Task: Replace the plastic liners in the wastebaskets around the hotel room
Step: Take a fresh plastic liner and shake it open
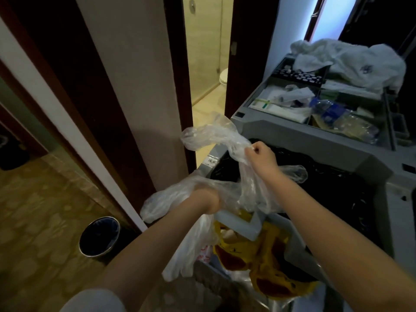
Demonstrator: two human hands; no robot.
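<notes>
Above the cart (292,134), the liner (249,194) hangs clear, thin and crumpled.

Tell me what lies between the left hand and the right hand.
In the head view, only the crumpled clear plastic liner spans between the left hand and the right hand, which pinches it.

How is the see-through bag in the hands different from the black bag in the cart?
The clear bag is see-through; the black bag is dark. The clear bag is bunched up and held in the air by the left hand and right hand; the black bag lies spread open, lining the cart. Both are thin, crinkly plastic.
</notes>
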